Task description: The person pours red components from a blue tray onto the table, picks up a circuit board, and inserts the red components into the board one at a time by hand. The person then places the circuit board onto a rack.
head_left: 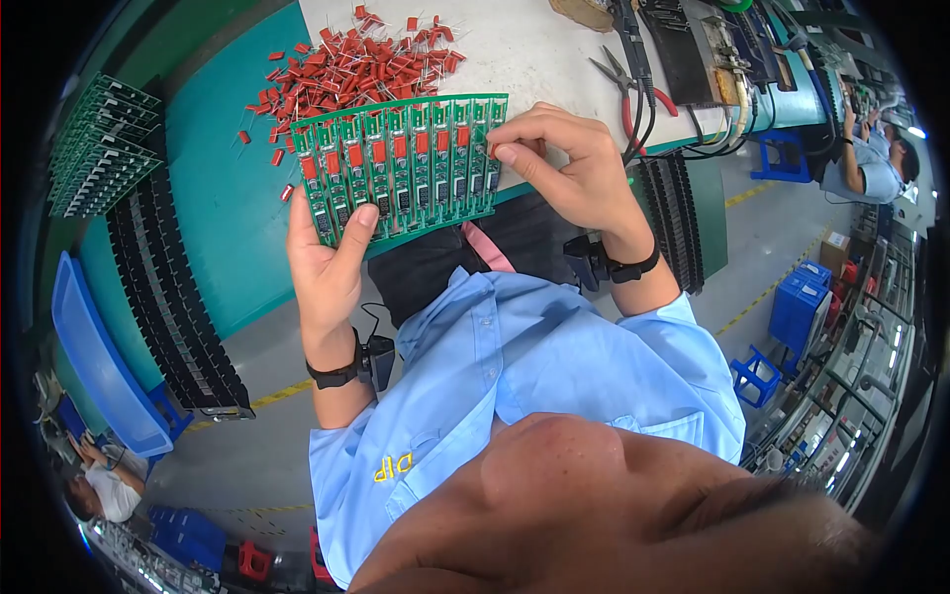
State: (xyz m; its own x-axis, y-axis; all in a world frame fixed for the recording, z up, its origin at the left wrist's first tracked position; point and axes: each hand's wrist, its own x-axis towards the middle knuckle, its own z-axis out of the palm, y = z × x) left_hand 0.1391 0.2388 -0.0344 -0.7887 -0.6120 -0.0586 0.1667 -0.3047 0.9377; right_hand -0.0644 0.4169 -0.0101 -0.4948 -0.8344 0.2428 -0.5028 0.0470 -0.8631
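My left hand is closed on the lower left end of a green circuit board panel, its thumb on the face. The panel is tilted up above the table edge and divided into several narrow strips. Most strips carry a red box-shaped capacitor and dark parts. At the panel's right end my right hand pinches a small red capacitor between thumb and index finger, mostly hidden by the fingertips. Just beyond the panel lies a heap of loose red capacitors with thin wire leads.
Red-handled pliers and black cables lie at the far right. Stacked green boards stand at the left, near a black conveyor-like rack and a blue tray. Another dark rack is at the right. Other people sit farther off.
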